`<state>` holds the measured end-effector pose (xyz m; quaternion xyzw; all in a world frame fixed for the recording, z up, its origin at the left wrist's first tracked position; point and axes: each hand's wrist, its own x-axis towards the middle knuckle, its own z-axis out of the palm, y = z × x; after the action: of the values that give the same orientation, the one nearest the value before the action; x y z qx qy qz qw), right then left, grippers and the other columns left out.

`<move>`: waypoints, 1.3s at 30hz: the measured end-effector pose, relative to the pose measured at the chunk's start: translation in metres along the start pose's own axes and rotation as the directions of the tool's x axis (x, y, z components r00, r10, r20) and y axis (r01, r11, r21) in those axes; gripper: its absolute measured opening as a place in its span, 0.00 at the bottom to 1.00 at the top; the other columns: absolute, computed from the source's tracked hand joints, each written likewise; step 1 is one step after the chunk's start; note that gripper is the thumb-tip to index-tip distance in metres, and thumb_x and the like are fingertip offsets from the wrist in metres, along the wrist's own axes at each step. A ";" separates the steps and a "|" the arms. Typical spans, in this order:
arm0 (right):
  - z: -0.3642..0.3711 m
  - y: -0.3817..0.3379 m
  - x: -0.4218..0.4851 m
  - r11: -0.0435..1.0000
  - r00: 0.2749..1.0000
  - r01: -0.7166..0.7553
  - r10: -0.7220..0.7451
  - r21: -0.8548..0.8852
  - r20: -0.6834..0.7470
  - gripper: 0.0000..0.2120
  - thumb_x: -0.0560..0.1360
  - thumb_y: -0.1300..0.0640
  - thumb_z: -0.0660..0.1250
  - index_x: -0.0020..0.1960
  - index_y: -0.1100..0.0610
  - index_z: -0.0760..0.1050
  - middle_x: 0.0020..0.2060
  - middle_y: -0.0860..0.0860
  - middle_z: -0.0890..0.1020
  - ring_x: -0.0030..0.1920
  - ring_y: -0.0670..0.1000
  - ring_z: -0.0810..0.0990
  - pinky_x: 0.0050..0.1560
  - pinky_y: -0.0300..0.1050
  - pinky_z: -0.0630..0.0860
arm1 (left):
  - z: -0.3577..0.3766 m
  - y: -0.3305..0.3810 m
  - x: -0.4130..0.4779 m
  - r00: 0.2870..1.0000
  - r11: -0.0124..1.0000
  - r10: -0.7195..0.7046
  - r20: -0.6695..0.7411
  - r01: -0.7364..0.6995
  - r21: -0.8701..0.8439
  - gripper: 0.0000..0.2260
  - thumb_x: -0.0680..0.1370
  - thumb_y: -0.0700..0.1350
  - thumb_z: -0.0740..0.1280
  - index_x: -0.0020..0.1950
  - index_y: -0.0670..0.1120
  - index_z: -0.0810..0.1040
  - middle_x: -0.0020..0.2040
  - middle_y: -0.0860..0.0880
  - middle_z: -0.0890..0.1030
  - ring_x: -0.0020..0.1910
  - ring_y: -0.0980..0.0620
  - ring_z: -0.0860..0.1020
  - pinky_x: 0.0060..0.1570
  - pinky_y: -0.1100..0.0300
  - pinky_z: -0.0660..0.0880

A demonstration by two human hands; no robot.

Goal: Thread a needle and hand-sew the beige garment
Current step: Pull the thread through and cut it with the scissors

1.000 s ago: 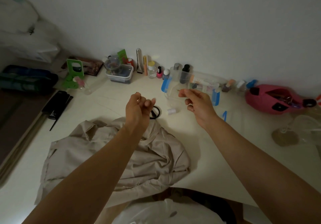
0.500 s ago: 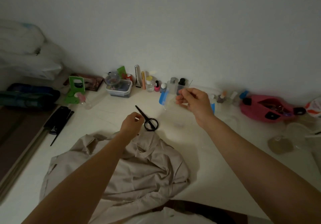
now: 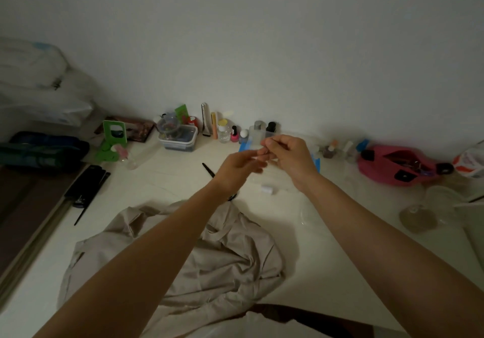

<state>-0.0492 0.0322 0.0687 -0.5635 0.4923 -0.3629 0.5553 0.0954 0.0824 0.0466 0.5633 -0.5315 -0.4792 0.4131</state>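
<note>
"Cream worktop (image 3: 162,180) against a plain pale wall, all in dim light. Where is the sewing?"

"The beige garment (image 3: 214,264) lies crumpled at the near edge of the worktop, under my forearms. Neither hand touches it. Both hands are held up beyond it, close together."

"And your grip?"

"My right hand (image 3: 290,158) keeps a narrow grip: thumb and forefinger pressed together at the tips, the other fingers curled. What sits in that pinch is too fine to make out. My left hand (image 3: 238,171) reaches across with its fingertips right at the right hand's pinch. They are blurred, so I cannot tell whether that grip is closed, or on what."

"What lies near?"

"A small white spool (image 3: 267,188) lies on its side just below my right wrist. Black scissors (image 3: 208,169) are mostly hidden behind my left hand, with one tip showing. Behind my hands stands a clear box with blue clasps (image 3: 246,147). Along the wall runs a row of small bottles, a pink nail polish (image 3: 235,135) among them. A pink pouch (image 3: 387,166) lies at the far right and a black comb (image 3: 86,185) at the far left."
</note>
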 end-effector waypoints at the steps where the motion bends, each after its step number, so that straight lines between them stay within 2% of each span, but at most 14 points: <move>1: 0.000 -0.001 -0.001 1.000 1.000 -0.003 0.003 -0.004 0.003 0.07 0.81 0.60 0.63 0.51 0.59 0.79 0.41 0.53 0.85 0.37 0.45 0.84 0.39 0.31 0.76 | 0.003 0.001 -0.001 0.999 0.999 -0.021 0.039 0.023 -0.038 0.10 0.81 0.38 0.61 0.60 0.41 0.78 0.45 0.47 0.80 0.42 0.52 0.79 0.48 0.61 0.76; 4: -0.003 -0.003 -0.002 1.000 1.000 -0.017 0.017 0.005 0.001 0.07 0.81 0.59 0.63 0.50 0.57 0.80 0.40 0.51 0.85 0.39 0.45 0.84 0.47 0.38 0.79 | 0.006 0.002 -0.005 0.999 0.999 -0.042 -0.007 0.042 -0.024 0.08 0.81 0.43 0.63 0.52 0.44 0.82 0.29 0.51 0.71 0.26 0.56 0.66 0.29 0.66 0.68; 7: -0.007 -0.007 -0.004 1.000 1.000 0.003 -0.003 -0.002 -0.028 0.08 0.81 0.59 0.62 0.52 0.59 0.80 0.41 0.52 0.85 0.36 0.45 0.83 0.38 0.33 0.76 | 0.004 0.000 -0.004 0.992 0.998 -0.055 -0.111 0.056 0.006 0.10 0.81 0.44 0.63 0.50 0.42 0.83 0.27 0.53 0.73 0.21 0.59 0.64 0.25 0.72 0.63; 11: -0.013 -0.016 -0.003 0.998 0.991 0.058 -0.054 0.035 -0.123 0.09 0.81 0.59 0.63 0.52 0.61 0.80 0.42 0.54 0.85 0.33 0.45 0.81 0.29 0.32 0.71 | -0.008 -0.017 0.000 0.967 0.964 -0.180 -0.178 0.209 0.166 0.09 0.79 0.43 0.65 0.47 0.45 0.85 0.43 0.39 0.81 0.32 0.55 0.73 0.28 0.70 0.67; 13: -0.016 -0.023 -0.001 0.993 0.983 0.101 -0.092 0.056 -0.156 0.08 0.81 0.60 0.63 0.52 0.62 0.80 0.40 0.53 0.85 0.32 0.46 0.80 0.31 0.34 0.74 | -0.016 -0.032 0.000 0.930 0.913 -0.288 -0.227 0.338 0.228 0.08 0.78 0.43 0.65 0.45 0.46 0.85 0.45 0.43 0.83 0.39 0.52 0.76 0.34 0.67 0.70; 16: -0.018 -0.027 0.002 0.992 0.980 0.120 -0.110 0.049 -0.166 0.09 0.81 0.61 0.62 0.52 0.64 0.80 0.40 0.54 0.84 0.31 0.45 0.80 0.30 0.33 0.73 | -0.026 -0.052 0.001 0.858 0.818 -0.438 -0.268 0.504 0.279 0.07 0.77 0.44 0.68 0.43 0.45 0.83 0.39 0.48 0.81 0.41 0.50 0.77 0.37 0.63 0.71; 18: -0.018 -0.025 0.003 0.995 0.986 0.094 -0.087 0.040 -0.146 0.09 0.81 0.62 0.63 0.53 0.66 0.80 0.40 0.56 0.84 0.32 0.45 0.81 0.31 0.31 0.73 | -0.030 -0.053 0.005 0.827 0.713 -0.497 -0.261 0.561 0.419 0.11 0.77 0.47 0.68 0.55 0.44 0.81 0.51 0.44 0.81 0.51 0.47 0.77 0.49 0.58 0.73; 20: -0.016 -0.019 0.003 0.998 0.991 0.059 -0.056 0.028 -0.120 0.10 0.81 0.61 0.63 0.54 0.67 0.79 0.40 0.56 0.84 0.33 0.45 0.83 0.31 0.30 0.72 | -0.029 -0.043 0.011 0.867 0.647 -0.403 -0.294 0.497 0.579 0.22 0.77 0.50 0.67 0.70 0.47 0.71 0.65 0.44 0.75 0.63 0.44 0.72 0.62 0.51 0.70; 22: -0.013 -0.015 0.003 0.999 0.994 0.038 -0.037 0.003 -0.099 0.10 0.81 0.60 0.63 0.54 0.66 0.80 0.40 0.55 0.85 0.34 0.45 0.83 0.31 0.29 0.71 | -0.023 -0.025 0.014 0.942 0.785 -0.148 -0.301 0.297 0.544 0.22 0.78 0.48 0.67 0.72 0.49 0.69 0.66 0.46 0.74 0.65 0.46 0.71 0.64 0.50 0.70; 24: -0.011 -0.015 0.002 0.999 0.996 0.033 -0.033 -0.003 -0.081 0.10 0.81 0.60 0.63 0.53 0.65 0.80 0.40 0.54 0.85 0.34 0.45 0.83 0.29 0.29 0.70 | -0.012 -0.006 0.014 0.972 0.933 0.021 -0.236 0.066 0.354 0.18 0.79 0.45 0.66 0.69 0.47 0.72 0.63 0.48 0.77 0.63 0.50 0.74 0.61 0.57 0.71; 26: -0.011 -0.018 0.001 0.999 0.997 0.043 -0.043 0.001 -0.068 0.09 0.81 0.60 0.63 0.53 0.64 0.80 0.40 0.55 0.85 0.34 0.46 0.83 0.29 0.29 0.70 | -0.001 0.009 0.013 0.993 0.987 0.029 -0.118 -0.009 0.160 0.15 0.80 0.44 0.64 0.67 0.44 0.74 0.60 0.48 0.79 0.59 0.54 0.76 0.54 0.66 0.71; 30: -0.015 -0.024 0.001 0.998 0.997 0.057 -0.056 0.015 -0.061 0.09 0.80 0.61 0.63 0.54 0.64 0.80 0.41 0.56 0.85 0.35 0.46 0.83 0.32 0.29 0.72 | 0.007 0.020 0.014 0.999 0.999 0.027 0.045 -0.029 0.041 0.11 0.81 0.41 0.61 0.61 0.39 0.77 0.46 0.45 0.82 0.45 0.54 0.80 0.47 0.70 0.74; 33: -0.019 -0.025 0.002 0.998 0.996 0.060 -0.058 0.030 -0.075 0.09 0.81 0.60 0.63 0.53 0.62 0.81 0.42 0.55 0.85 0.37 0.47 0.84 0.33 0.29 0.72 | 0.004 0.018 0.014 0.999 0.999 0.045 -0.023 -0.045 0.010 0.11 0.81 0.40 0.61 0.51 0.38 0.82 0.32 0.48 0.76 0.32 0.57 0.75 0.40 0.66 0.75; 39: -0.021 -0.032 0.000 0.989 0.986 0.111 -0.097 0.096 -0.139 0.09 0.81 0.62 0.63 0.55 0.65 0.80 0.43 0.58 0.84 0.33 0.44 0.81 0.30 0.31 0.72 | -0.006 0.000 0.016 0.990 0.972 -0.066 -0.122 0.092 0.218 0.11 0.81 0.43 0.63 0.45 0.42 0.83 0.32 0.51 0.80 0.29 0.63 0.75 0.37 0.69 0.72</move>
<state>-0.0646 0.0232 0.1023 -0.5331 0.4790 -0.4535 0.5298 0.1005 0.0668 0.0459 0.6531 -0.5346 -0.3996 0.3577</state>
